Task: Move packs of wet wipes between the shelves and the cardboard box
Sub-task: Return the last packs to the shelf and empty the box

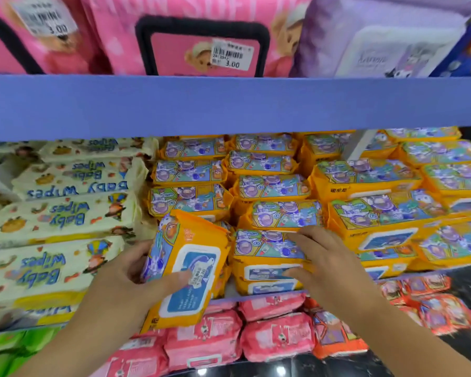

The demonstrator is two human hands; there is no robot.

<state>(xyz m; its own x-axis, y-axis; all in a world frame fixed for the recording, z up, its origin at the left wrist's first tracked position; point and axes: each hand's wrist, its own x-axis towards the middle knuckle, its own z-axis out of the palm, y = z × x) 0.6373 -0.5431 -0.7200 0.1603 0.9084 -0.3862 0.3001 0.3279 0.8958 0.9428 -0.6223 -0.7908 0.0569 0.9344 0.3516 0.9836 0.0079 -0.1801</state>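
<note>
The left thumb [178,277] presses on the white flip-lid of an orange pack [201,238]. The fingers [143,250] curl round its left edge and back, so the left hand [128,276] holds this one pack firmly. The pack stands on end, tilted, just in front of the front edge of the shelf [223,299] and left of centre.

The right hand [331,258] lies on the front stack [264,248] of the same orange packs. Its fingers are fairly straight across the top pack and its thumb is against the lidded front face. It steadies the stack and is not closed round anything.

By their look, these are soft film pouches with wet contents: moderately heavy for their size, squashy, and glossy enough to slip. The rigid lid panel is probably the only stiff spot, so a grip spanning the short sides, thumb on the lid, should hold best. Pinching a crimped end seam risks the pack sagging or sliding out. The stacks sit loosely and overlap, so pulling one pack may drag its neighbours.

Cream baby-wipes packs [52,221] fill the left end of the shelf, and pink packs [278,338] lie on the shelf below. The cardboard box is out of view.
</note>
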